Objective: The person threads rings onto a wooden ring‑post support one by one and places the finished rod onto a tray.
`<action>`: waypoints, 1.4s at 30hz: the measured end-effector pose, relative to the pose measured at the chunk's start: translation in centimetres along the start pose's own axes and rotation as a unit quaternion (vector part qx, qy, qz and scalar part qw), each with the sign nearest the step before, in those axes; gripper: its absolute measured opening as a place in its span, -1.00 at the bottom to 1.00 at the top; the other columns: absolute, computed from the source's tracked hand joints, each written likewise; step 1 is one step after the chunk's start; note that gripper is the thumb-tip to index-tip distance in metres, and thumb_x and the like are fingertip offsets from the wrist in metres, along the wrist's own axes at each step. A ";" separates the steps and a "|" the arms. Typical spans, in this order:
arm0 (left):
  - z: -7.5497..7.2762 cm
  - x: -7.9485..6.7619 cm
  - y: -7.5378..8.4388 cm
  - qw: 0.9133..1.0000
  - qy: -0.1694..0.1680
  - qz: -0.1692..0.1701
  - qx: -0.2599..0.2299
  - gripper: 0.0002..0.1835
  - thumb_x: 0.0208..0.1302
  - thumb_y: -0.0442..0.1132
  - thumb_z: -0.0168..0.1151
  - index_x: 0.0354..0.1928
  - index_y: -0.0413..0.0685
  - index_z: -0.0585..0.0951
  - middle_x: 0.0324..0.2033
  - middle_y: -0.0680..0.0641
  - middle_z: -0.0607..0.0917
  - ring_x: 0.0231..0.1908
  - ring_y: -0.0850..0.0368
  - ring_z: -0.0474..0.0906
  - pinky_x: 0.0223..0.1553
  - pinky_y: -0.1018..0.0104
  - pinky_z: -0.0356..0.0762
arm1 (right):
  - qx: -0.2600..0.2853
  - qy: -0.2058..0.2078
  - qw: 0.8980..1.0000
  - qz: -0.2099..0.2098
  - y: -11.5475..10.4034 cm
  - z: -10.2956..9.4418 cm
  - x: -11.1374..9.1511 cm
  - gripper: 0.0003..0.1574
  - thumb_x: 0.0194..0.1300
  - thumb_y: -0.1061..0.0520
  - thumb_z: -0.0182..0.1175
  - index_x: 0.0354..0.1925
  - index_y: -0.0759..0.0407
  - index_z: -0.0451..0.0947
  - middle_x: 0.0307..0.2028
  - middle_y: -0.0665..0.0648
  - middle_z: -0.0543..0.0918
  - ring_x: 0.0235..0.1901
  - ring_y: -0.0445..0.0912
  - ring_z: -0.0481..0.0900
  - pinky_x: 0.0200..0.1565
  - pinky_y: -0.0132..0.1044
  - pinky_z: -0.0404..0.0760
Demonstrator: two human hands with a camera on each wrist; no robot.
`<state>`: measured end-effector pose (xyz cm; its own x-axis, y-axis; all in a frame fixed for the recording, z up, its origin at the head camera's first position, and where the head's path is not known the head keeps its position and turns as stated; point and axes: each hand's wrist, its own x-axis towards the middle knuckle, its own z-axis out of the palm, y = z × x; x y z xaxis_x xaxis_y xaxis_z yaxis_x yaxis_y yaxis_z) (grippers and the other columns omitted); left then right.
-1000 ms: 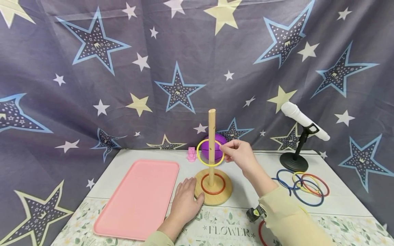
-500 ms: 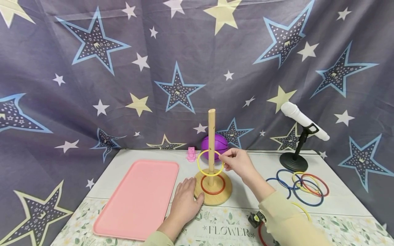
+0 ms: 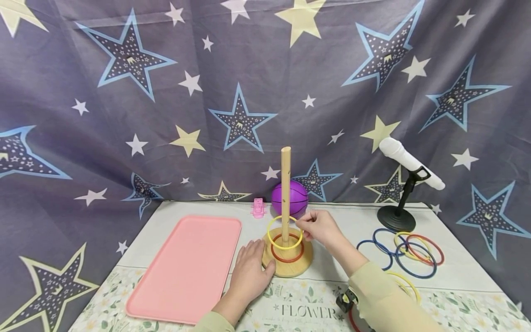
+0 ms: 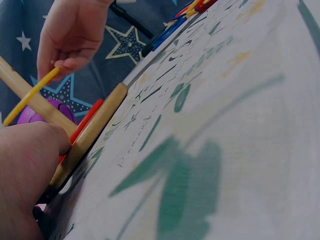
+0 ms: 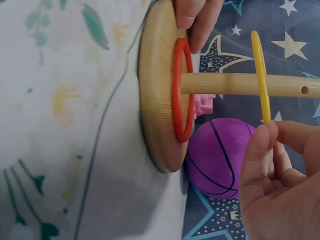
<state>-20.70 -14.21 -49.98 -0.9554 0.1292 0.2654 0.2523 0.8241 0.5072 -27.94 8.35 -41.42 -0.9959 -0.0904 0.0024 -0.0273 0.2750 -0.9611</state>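
My right hand [image 3: 321, 227] pinches a yellow ring [image 3: 270, 237] between thumb and fingertips. The ring circles the upright wooden pole [image 3: 286, 184] on its lower part, above the base. In the right wrist view the yellow ring [image 5: 261, 75] hangs apart from the red ring [image 5: 177, 90], which lies flat around the foot of the pole. My left hand [image 3: 250, 272] rests with fingers extended at the left edge of the round wooden base [image 3: 304, 263], its thumb at the front rim. In the left wrist view the thumb side of that hand [image 4: 30, 155] covers part of the base.
A pink tray [image 3: 186, 267] lies at left. Behind the pole sit a purple ball [image 3: 297, 198] and a small pink toy [image 3: 258, 208]. At right, blue, yellow and red rings [image 3: 421, 276] lie loosely piled before a white microphone [image 3: 408, 159] on a black stand [image 3: 396, 219].
My right hand has lowered the yellow ring along the pole, from about its middle toward the base. The left hand has stayed in place at the base.
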 end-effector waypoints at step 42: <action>0.2 0.3 -0.1 1.000 0.000 0.003 0.004 -0.26 0.49 -0.06 0.33 0.52 -0.45 0.46 0.49 -0.43 0.50 0.57 -0.41 0.31 0.64 -0.33 0.08 | -0.079 -0.036 0.995 0.047 4.1 0.5 1.1 -0.84 0.41 0.33 0.40 -0.36 0.30 0.67 -0.55 0.13 0.64 -0.59 -0.19 0.56 -0.53 -0.43 0.66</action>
<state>-21.02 -14.15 -50.12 -0.9540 0.1344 0.2680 0.2567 0.8282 0.4982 -29.11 8.90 -45.52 -0.9861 -0.1234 -0.1111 0.0473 0.4328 -0.9003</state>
